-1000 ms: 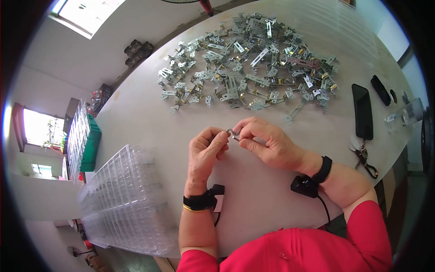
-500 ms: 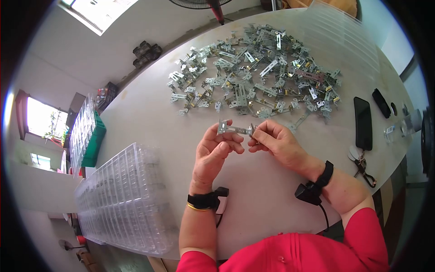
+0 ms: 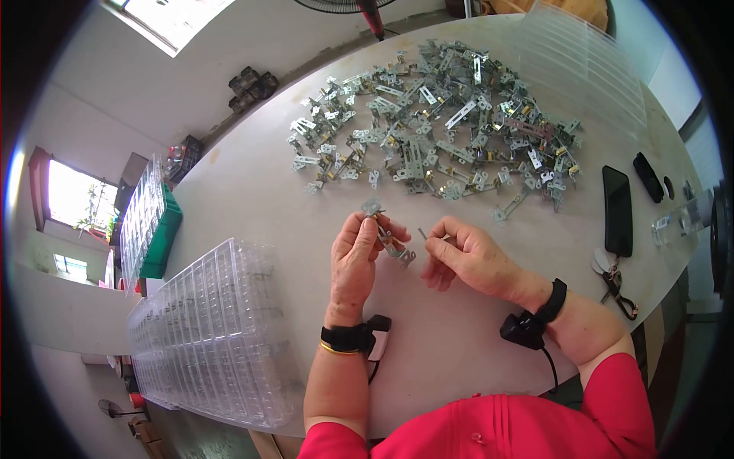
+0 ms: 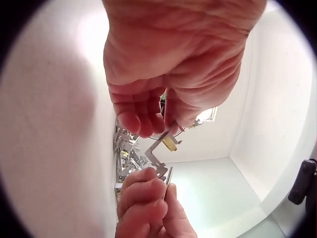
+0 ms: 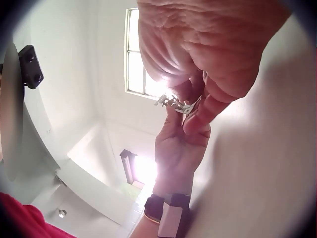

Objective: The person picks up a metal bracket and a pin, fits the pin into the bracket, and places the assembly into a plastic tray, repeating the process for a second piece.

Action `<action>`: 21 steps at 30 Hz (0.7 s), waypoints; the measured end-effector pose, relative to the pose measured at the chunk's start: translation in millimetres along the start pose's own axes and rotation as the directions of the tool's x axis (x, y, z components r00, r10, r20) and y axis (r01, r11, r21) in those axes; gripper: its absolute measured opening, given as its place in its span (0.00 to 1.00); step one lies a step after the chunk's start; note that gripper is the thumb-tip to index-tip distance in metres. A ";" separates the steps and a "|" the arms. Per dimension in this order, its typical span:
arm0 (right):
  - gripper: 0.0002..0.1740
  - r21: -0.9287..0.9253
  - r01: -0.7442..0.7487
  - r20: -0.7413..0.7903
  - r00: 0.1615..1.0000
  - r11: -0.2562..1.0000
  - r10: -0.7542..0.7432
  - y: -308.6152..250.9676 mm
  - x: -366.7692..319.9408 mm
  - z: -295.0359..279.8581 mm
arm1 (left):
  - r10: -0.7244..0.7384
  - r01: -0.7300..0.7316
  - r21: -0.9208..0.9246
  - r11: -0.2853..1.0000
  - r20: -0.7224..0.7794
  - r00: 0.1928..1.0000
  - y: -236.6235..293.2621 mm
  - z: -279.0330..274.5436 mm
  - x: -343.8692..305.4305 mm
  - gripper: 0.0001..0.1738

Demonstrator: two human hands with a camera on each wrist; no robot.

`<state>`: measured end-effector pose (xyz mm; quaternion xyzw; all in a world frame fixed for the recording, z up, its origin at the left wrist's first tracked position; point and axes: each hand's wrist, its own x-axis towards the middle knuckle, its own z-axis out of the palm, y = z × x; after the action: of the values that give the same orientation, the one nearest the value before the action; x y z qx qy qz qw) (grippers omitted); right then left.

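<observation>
In the head view my left hand [image 3: 353,256] grips a galvanized metal bracket [image 3: 391,245] between thumb and fingers. The bracket slants down to the right and has bent, holed ends. A brass-coloured piece [image 4: 170,144] shows on it in the left wrist view. Facing it, my right hand [image 3: 474,258] pinches a thin metal pin [image 3: 422,232], its tip pointing up toward the bracket. From the left wrist, the pin [image 4: 170,175] appears close beside the bracket's lower end. The right wrist view has the bracket [image 5: 171,103] partly covered by fingers.
A wide pile of similar brackets [image 3: 436,122] lies beyond both hands. Stacked clear plastic trays [image 3: 206,329] stand at the left, a green crate [image 3: 163,237] behind them. On the right lie a phone [image 3: 618,210] and keys [image 3: 609,269]. Clear sheets [image 3: 585,69] sit at the far right.
The hands first met over a small metal part, then held the bracket level between them. Now the left hand alone holds the bracket, tilted, and the right hand is apart with the pin.
</observation>
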<state>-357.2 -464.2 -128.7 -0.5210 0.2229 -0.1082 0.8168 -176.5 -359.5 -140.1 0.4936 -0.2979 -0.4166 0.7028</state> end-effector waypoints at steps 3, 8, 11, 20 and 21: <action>0.12 -0.122 0.007 -0.006 1.000 0.992 -0.008 -3.6 -2.6 -0.9 | -0.048 0.045 0.053 0.998 0.052 0.998 -0.2 -3.2 -0.4 0.15; 0.10 -0.083 0.107 -0.034 0.993 0.991 -0.110 -7.7 -5.2 3.2 | -0.081 0.058 0.176 0.983 0.126 0.989 1.8 -3.6 -2.2 0.15; 0.10 -0.080 0.121 -0.033 0.992 0.989 -0.124 -9.1 -5.8 3.0 | -0.094 0.050 0.278 0.959 0.148 0.984 0.9 -2.3 -2.5 0.15; 0.10 -0.080 0.137 -0.040 0.989 0.987 -0.141 -5.0 -2.8 0.1 | -0.058 0.007 0.505 0.863 0.084 0.995 5.4 3.3 -4.4 0.15; 0.10 -0.080 0.136 -0.040 0.989 0.987 -0.140 -4.3 -2.5 -0.2 | -0.017 -0.030 0.535 0.845 0.083 0.996 2.9 1.6 -3.7 0.15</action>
<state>-359.2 -465.2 -124.2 -0.5636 0.2089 -0.1678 0.7814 -178.8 -356.5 -136.9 0.6508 -0.4335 -0.3352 0.5255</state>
